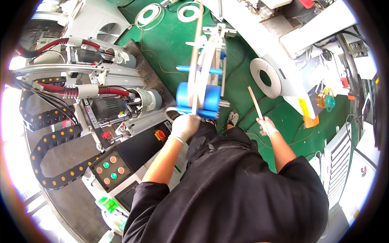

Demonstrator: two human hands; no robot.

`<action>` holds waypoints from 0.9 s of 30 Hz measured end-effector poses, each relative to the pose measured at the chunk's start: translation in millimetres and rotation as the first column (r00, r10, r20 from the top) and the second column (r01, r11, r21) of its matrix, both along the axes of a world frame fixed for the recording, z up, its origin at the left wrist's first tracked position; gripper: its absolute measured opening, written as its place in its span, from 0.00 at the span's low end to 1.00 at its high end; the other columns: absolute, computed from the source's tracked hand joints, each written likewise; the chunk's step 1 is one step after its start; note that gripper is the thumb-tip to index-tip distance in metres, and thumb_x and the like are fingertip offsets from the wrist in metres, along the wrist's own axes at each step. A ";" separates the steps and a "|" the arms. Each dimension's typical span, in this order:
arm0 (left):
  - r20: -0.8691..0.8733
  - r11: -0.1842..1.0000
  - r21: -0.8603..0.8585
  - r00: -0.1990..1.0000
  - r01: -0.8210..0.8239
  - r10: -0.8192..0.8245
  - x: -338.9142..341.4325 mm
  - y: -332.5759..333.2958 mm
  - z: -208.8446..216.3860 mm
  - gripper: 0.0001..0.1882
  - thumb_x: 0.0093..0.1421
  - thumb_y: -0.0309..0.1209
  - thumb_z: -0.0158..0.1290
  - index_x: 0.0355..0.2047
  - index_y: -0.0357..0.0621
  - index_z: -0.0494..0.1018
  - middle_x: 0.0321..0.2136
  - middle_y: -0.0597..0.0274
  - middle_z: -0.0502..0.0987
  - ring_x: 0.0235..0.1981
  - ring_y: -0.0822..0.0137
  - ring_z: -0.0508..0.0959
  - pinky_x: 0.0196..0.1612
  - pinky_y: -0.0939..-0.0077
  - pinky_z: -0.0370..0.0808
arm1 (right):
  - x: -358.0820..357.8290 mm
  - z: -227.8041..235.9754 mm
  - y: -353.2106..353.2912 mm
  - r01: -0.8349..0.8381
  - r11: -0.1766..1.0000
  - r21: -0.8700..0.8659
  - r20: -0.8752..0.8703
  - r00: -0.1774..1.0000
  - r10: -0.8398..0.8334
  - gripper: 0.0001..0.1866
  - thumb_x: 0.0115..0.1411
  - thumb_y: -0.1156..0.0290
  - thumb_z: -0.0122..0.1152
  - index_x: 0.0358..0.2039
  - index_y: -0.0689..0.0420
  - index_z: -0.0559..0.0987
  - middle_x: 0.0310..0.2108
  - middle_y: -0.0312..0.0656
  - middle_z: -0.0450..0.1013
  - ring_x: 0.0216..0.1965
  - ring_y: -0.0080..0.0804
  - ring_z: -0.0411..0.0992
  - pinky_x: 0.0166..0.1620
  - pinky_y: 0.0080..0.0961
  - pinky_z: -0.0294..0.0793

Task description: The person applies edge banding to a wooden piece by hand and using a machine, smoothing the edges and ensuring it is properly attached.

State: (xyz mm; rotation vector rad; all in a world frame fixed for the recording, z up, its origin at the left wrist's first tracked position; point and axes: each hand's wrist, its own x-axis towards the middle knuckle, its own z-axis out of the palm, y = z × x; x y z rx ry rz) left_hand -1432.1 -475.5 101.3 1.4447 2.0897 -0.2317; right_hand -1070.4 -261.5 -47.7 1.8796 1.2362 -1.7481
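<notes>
Below the blue spool (197,97), left hand (184,126) clenched on something hidden; right hand (266,126) gripping a stick (255,103).

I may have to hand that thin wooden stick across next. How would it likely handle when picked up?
The thin wooden stick looks straight and narrow, so probably stiff but light. The right hand holds it by its lower end alone, which suggests little weight. Being so slender, it might snap if bent or levered hard.

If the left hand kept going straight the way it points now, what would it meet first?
The left hand, gloved in white, already rests at the lower edge of the blue roller on the white frame. Pushed straight on, it would likely press into that roller first, though depth is hard to judge in this view.
</notes>
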 end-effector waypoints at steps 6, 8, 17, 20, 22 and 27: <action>0.323 0.887 0.351 0.851 0.300 -0.415 42.0 19.7 -23.7 0.11 0.64 0.38 0.51 0.32 0.47 0.80 0.28 0.53 0.82 0.30 0.56 0.84 0.35 0.59 0.81 | 12.1 1.5 -43.8 -0.125 0.991 0.037 0.052 0.991 0.123 0.23 0.64 0.50 0.64 0.42 0.60 0.75 0.22 0.39 0.69 0.16 0.34 0.69 0.18 0.35 0.69; 0.521 0.894 0.299 0.728 0.333 -0.445 41.0 35.2 -22.5 0.10 0.63 0.38 0.53 0.35 0.46 0.79 0.29 0.54 0.82 0.33 0.57 0.84 0.40 0.60 0.80 | 32.1 -5.5 -70.8 -0.155 0.986 0.069 0.123 0.982 0.145 0.25 0.65 0.49 0.62 0.42 0.62 0.77 0.25 0.46 0.72 0.21 0.41 0.75 0.22 0.39 0.73; 0.494 0.879 0.154 0.735 0.452 -0.465 -112.0 -13.0 -130.4 0.13 0.53 0.33 0.61 0.41 0.54 0.80 0.47 0.67 0.80 0.44 0.66 0.81 0.45 0.71 0.79 | 49.7 -45.5 -155.6 -0.855 0.472 0.217 0.241 0.515 0.823 0.15 0.71 0.60 0.48 0.43 0.58 0.78 0.36 0.58 0.79 0.36 0.54 0.80 0.42 0.48 0.79; 0.726 0.908 -0.292 0.549 -0.299 0.414 -157.8 0.0 -95.4 0.11 0.57 0.28 0.56 0.41 0.47 0.79 0.40 0.62 0.81 0.35 0.69 0.79 0.35 0.73 0.75 | 57.4 -73.3 -168.6 -0.877 0.459 0.145 0.164 0.479 0.862 0.15 0.71 0.62 0.47 0.44 0.58 0.78 0.35 0.56 0.80 0.36 0.52 0.82 0.39 0.53 0.79; 0.699 0.552 -0.459 0.100 -0.696 0.708 -177.4 -8.9 -79.5 0.10 0.59 0.25 0.53 0.40 0.43 0.79 0.34 0.58 0.82 0.29 0.71 0.78 0.28 0.74 0.73 | -8.9 -38.2 -154.9 0.013 0.944 -0.330 0.343 0.933 0.107 0.17 0.71 0.62 0.46 0.44 0.62 0.77 0.34 0.53 0.80 0.33 0.50 0.82 0.32 0.55 0.80; 0.774 0.260 -0.345 -0.116 -0.902 0.622 -206.6 8.9 -120.2 0.19 0.65 0.29 0.47 0.53 0.38 0.74 0.41 0.49 0.84 0.35 0.62 0.85 0.31 0.73 0.79 | -33.9 -51.2 -146.2 -0.526 0.844 -0.107 -0.016 0.849 0.528 0.17 0.70 0.62 0.50 0.43 0.64 0.77 0.33 0.50 0.80 0.25 0.43 0.82 0.25 0.42 0.82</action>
